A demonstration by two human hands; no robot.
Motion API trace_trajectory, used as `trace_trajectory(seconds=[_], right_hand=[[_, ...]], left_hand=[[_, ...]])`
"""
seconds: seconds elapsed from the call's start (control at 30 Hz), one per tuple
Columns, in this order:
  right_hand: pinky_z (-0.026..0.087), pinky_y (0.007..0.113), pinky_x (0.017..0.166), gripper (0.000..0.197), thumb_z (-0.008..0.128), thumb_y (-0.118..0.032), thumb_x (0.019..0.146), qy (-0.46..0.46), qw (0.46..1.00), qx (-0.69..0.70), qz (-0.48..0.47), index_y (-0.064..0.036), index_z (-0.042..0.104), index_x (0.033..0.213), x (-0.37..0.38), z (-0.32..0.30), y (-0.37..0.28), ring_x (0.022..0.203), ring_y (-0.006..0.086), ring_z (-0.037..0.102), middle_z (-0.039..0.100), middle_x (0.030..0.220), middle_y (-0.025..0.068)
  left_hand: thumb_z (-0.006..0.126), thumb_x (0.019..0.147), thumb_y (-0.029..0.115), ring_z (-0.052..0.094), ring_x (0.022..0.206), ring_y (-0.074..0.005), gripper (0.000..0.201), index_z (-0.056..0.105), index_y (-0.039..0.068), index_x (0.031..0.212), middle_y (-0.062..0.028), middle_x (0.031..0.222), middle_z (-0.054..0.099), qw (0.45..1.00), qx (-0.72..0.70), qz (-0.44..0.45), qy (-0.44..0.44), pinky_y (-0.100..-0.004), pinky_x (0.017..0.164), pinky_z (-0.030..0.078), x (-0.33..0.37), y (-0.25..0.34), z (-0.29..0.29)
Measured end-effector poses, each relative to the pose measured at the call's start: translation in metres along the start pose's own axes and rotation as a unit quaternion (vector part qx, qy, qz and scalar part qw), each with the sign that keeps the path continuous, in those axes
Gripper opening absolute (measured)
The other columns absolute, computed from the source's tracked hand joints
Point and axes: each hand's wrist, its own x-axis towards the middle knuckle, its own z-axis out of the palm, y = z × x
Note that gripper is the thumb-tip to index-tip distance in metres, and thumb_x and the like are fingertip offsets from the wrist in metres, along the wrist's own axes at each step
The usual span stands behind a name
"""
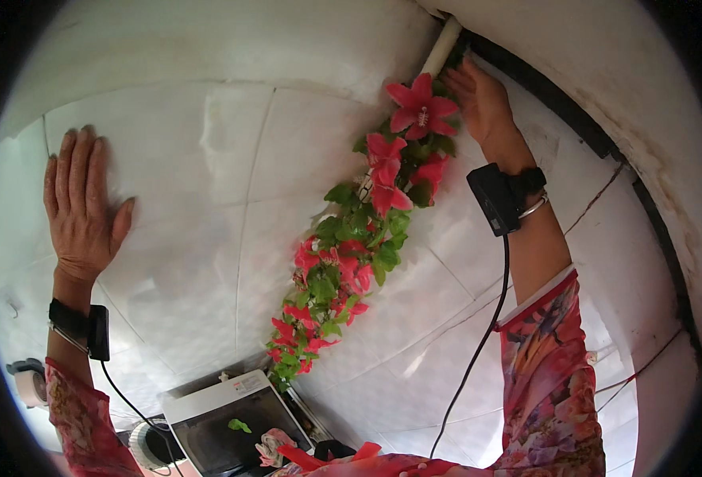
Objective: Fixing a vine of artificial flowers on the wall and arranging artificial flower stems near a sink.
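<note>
My left hand lies flat on the white tiled wall, fingers stretched and thumb out to the side, holding nothing. My right hand is raised at the top of an artificial flower garland with pink-red blooms and green leaves. Its fingers reach up beside the uppermost flower, near a pale pipe. They look extended, though some are partly hidden, and whether they touch the leaves I cannot tell. The garland runs along the pipe, slanting down to the lower left.
Below the garland stands a white-framed appliance with a dark panel and a loose green leaf on it. A crumpled cloth is beside that leaf. Dark trim and a cable run along the right. Black devices with cords sit on both wrists.
</note>
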Motion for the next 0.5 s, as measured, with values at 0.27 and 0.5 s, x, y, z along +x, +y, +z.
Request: trace_trajectory(seconds=[0.27,0.5], right_hand=[[0.034,0.038,0.098,0.063,0.062,-0.033,0.083,0.015,1.0,-0.019,-0.009,0.0023,0.037,0.128,-0.003,-0.012,0.003,0.118,0.0271,0.04,0.042,0.128,0.0159],[0.037,0.037,0.095,0.059,0.065,-0.03,0.081,-0.092,0.996,-0.011,0.0,0.0006,0.04,0.126,-0.004,-0.016,0.011,0.112,0.0258,0.044,0.045,0.123,0.0138]], left_hand=[[0.037,0.089,0.042,0.026,0.131,-0.0272,0.059,0.033,0.003,0.133,-0.0117,0.139,0.033,1.0,0.002,0.014,0.025,-0.0425,0.108,0.019,0.006,0.01,-0.005],[0.04,0.089,0.041,0.028,0.131,-0.025,0.058,0.033,0.006,0.134,-0.0091,0.139,0.034,1.0,-0.007,0.011,0.004,-0.0399,0.108,0.02,-0.015,0.0,-0.004]])
